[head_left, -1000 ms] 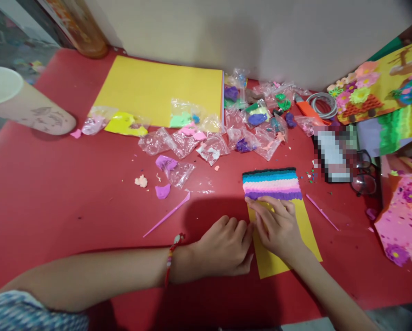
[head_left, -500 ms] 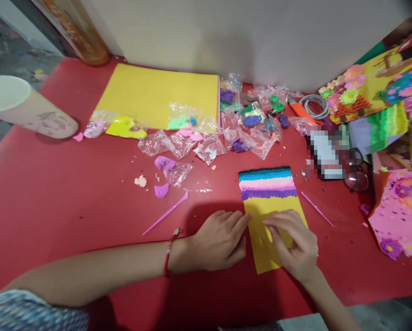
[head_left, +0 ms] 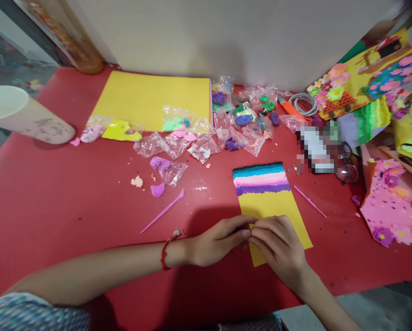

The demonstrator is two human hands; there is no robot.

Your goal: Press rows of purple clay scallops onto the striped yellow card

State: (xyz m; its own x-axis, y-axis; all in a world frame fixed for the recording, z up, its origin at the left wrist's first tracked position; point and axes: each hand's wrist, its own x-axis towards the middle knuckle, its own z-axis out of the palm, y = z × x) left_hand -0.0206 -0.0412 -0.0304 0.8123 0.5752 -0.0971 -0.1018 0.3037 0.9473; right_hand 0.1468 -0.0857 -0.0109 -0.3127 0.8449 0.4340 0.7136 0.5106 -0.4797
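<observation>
A yellow card (head_left: 281, 209) lies on the red table, with scalloped clay rows (head_left: 261, 178) in black, blue, pale pink, pink and purple across its top. Over the card's lower left part, the fingertips of both my hands meet. My left hand (head_left: 219, 241), coming from the left with a red bracelet at its wrist, has its fingers drawn together. My right hand (head_left: 279, 246) is closed too, its curled fingertips against those of the left. Whatever sits between the fingertips is hidden. Pink modelling tools lie on either side, one to the left (head_left: 162, 211) and one to the right (head_left: 310, 201).
Several plastic bags of coloured clay (head_left: 231, 143) run across the table's middle, by a larger yellow sheet (head_left: 150, 99). A tipped paper cup (head_left: 36, 122) is at left. Glasses (head_left: 347, 172), a coiled cable (head_left: 304, 105) and flower-decorated crafts (head_left: 392, 202) are on the right.
My hands were slightly apart over the card, the right one pinching; now their fingertips have come together. The left hand has turned from knuckles-up to fingers pointing right. The view has shifted slightly.
</observation>
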